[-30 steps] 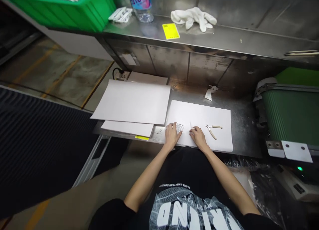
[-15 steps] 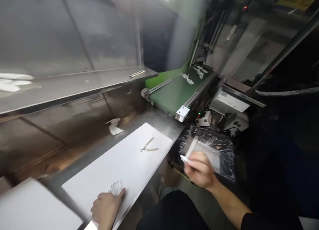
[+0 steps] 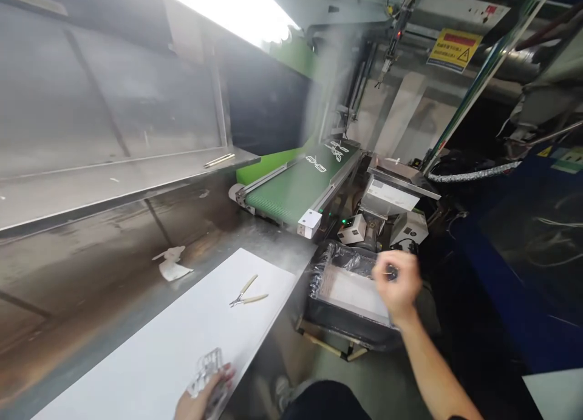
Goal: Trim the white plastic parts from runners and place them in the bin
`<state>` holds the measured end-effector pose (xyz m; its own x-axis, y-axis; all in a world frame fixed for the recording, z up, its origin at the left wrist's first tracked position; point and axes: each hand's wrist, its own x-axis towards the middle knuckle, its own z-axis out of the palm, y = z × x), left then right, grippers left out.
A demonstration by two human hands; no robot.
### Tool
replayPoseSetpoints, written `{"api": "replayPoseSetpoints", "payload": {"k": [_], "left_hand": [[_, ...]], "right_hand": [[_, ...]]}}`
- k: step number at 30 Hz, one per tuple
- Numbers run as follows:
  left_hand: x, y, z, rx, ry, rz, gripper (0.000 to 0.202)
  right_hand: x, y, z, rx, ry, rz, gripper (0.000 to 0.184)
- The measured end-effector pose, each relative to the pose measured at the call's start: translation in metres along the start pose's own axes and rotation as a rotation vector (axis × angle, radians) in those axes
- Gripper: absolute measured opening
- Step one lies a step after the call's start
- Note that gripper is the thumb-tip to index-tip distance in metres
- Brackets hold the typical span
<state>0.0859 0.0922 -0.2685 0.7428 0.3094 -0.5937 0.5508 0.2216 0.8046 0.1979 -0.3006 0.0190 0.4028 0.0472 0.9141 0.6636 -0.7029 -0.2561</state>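
Note:
My left hand (image 3: 204, 396) rests at the near edge of a white sheet (image 3: 173, 347) on the steel bench, fingers closed on a small clear plastic part (image 3: 207, 371). My right hand (image 3: 397, 280) is stretched out to the right, above a bin lined with clear plastic (image 3: 350, 286) that stands below the bench end. The right hand's fingers are curled and blurred by motion, and I cannot make out whether they hold anything. A pair of small pliers (image 3: 246, 292) with cream handles lies on the sheet, between the two hands.
A green conveyor belt (image 3: 296, 189) with dark parts on it slopes toward the bench end. A crumpled white scrap (image 3: 170, 265) lies by the bench's back wall. A steel shelf (image 3: 113, 177) runs above. Machine boxes (image 3: 392, 207) and a blue cabinet (image 3: 514, 256) stand on the right.
The view has swung from the bench to the right. My right hand left the sheet, carried a small white piece over the lined bin, then moved farther right. The left hand stayed on the clear part.

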Motion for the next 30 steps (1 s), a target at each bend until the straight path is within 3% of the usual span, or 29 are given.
{"api": "replayPoseSetpoints", "payload": {"k": [2,5,7,9,13,18,21,25,30], "left_hand": [[-0.030,0.003,0.037,-0.181,-0.148,-0.103,0.075],[-0.069,0.013,0.086,-0.109,-0.334,-0.080,0.077],[-0.082,0.017,0.108,-0.067,-0.421,-0.133,0.077],[-0.085,0.017,0.121,-0.030,-0.424,-0.174,0.077],[-0.081,0.017,0.134,0.012,-0.351,-0.228,0.070],[-0.064,0.027,0.169,0.056,-0.340,-0.248,0.064],[-0.042,0.032,0.208,0.076,-0.326,-0.258,0.061],[-0.013,0.036,0.275,0.063,-0.303,-0.264,0.066],[0.013,0.038,0.345,0.022,-0.176,-0.301,0.071]], "right_hand": [[-0.073,-0.013,0.032,0.145,-0.426,0.171,0.035],[-0.153,-0.034,0.065,0.344,-0.877,0.323,0.056],[-0.181,-0.042,0.077,0.452,-1.077,0.427,0.053],[-0.192,-0.042,0.086,0.517,-1.192,0.539,0.040],[-0.192,-0.017,0.097,0.553,-1.232,0.707,0.025],[-0.193,0.034,0.099,0.654,-1.231,0.813,0.035],[-0.195,0.075,0.097,0.685,-1.203,0.885,0.030],[-0.198,0.145,0.088,0.774,-1.153,1.045,0.046],[-0.215,0.249,0.070,0.969,-1.098,1.420,0.039]]}}
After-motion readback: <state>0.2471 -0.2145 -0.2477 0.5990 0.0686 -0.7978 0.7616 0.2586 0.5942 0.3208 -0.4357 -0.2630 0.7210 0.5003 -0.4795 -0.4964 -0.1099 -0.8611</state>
